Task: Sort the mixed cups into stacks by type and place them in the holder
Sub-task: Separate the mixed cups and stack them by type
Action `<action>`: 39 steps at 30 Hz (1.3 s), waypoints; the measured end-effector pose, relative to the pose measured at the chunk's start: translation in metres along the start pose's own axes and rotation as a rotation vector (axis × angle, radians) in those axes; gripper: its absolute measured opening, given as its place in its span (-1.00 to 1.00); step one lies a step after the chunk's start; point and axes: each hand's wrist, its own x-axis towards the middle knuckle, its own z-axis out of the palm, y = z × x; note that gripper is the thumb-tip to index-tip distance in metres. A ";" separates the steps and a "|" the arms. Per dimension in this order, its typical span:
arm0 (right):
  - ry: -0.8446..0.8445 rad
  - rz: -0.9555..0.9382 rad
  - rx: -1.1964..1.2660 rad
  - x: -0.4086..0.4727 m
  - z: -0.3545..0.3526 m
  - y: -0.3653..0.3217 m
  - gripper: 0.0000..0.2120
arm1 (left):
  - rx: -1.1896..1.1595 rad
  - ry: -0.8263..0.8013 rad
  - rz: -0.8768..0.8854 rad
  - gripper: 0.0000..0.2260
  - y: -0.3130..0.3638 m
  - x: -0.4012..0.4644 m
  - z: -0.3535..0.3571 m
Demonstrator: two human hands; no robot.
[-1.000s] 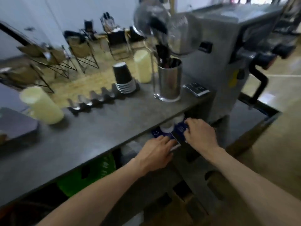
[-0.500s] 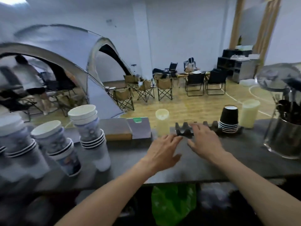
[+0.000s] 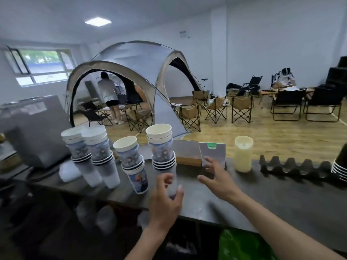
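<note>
Four mixed cup stacks stand on the dark counter (image 3: 281, 201) at left; the nearest stack (image 3: 163, 152) has printed cups on top, striped rims midway and a frosted cup at its base; the left hand (image 3: 166, 198) curls round that base, contact blurred; the right hand (image 3: 218, 180) hovers just beside it, fingers spread, holding nothing; the black ridged holder (image 3: 293, 167) lies well apart at right, with a black cup stack (image 3: 340, 166) cut off by the frame edge; a cream candle (image 3: 243, 153) stands between; beyond, wood flooring, a grey dome tent (image 3: 131, 72) and folding chairs (image 3: 242, 108); items beneath the counter are too dark to identify.
</note>
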 end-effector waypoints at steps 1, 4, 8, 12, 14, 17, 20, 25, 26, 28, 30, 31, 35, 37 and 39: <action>-0.048 -0.013 0.097 0.005 0.011 -0.010 -0.25 | -0.013 0.021 -0.076 -0.62 -0.008 0.001 -0.008; -0.136 -0.022 0.310 0.017 0.040 -0.039 -0.25 | -0.014 -0.022 -0.195 -0.42 -0.021 0.011 -0.020; -0.205 0.032 0.516 0.026 0.055 -0.068 -0.29 | -0.143 -0.075 -0.318 -0.34 -0.004 0.029 -0.022; -0.286 0.048 0.509 0.026 0.056 -0.076 -0.60 | -0.335 -0.103 -0.429 -0.56 0.007 0.052 -0.011; -0.296 0.023 0.500 0.020 0.051 -0.074 -0.68 | -0.408 -0.123 -0.494 -0.49 0.000 0.057 0.000; -0.223 0.024 0.463 0.014 0.029 -0.058 -0.58 | -0.451 -0.237 -0.503 -0.59 0.017 0.053 0.015; -0.133 0.027 0.408 0.000 -0.002 -0.035 -0.41 | -0.509 -0.328 -0.478 -0.58 0.043 0.046 0.038; 0.047 0.108 0.356 -0.039 -0.069 0.009 -0.39 | -0.572 -0.510 -0.402 -0.53 0.093 0.026 0.090; 0.077 0.126 0.336 -0.046 -0.081 0.015 -0.42 | -0.574 -0.544 -0.386 -0.52 0.105 0.022 0.098; 0.111 0.159 0.346 -0.059 -0.099 0.024 -0.43 | -0.585 -0.574 -0.377 -0.48 0.117 0.016 0.113; 0.131 0.179 0.348 -0.069 -0.109 0.031 -0.41 | -0.572 -0.586 -0.395 -0.43 0.122 0.014 0.124; 0.142 0.179 0.347 -0.072 -0.112 0.033 -0.41 | -0.565 -0.589 -0.399 -0.44 0.123 0.013 0.127; 0.151 0.188 0.337 -0.074 -0.119 0.034 -0.38 | -0.517 -0.568 -0.390 -0.46 0.128 0.014 0.128; 0.138 0.191 0.326 -0.074 -0.121 0.033 -0.39 | -0.473 -0.559 -0.383 -0.41 0.130 0.017 0.125; 0.150 0.179 0.319 -0.074 -0.123 0.030 -0.38 | -0.439 -0.528 -0.369 -0.34 0.134 0.026 0.121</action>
